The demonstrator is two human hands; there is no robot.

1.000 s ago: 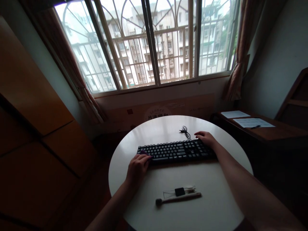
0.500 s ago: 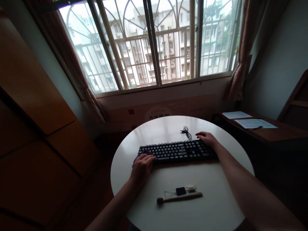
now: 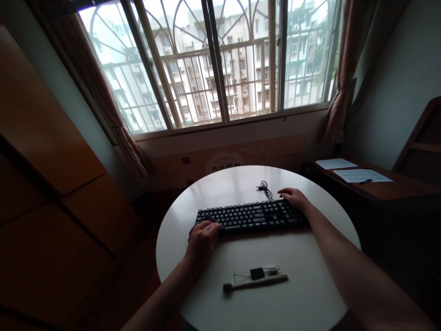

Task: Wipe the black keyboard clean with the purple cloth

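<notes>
A black keyboard (image 3: 250,216) lies across the middle of a round white table (image 3: 303,280). My left hand (image 3: 202,240) is closed on a purple cloth (image 3: 206,219) and presses it against the keyboard's left front corner. My right hand (image 3: 293,197) rests on the keyboard's far right end, fingers curled over its back edge. The keyboard's black cable (image 3: 264,188) lies coiled just behind it. Nearer to me lie a long-handled brush (image 3: 255,284) and a small black piece with a wire loop (image 3: 257,274).
A barred window (image 3: 213,59) with curtains fills the wall beyond the table. A wooden cabinet (image 3: 48,184) stands to the left. A dark wooden desk (image 3: 375,184) with sheets of paper (image 3: 361,175) stands to the right.
My left hand has slid a little to the left and toward me along the keyboard's corner, showing more of the purple cloth. My right hand has stayed in place.
</notes>
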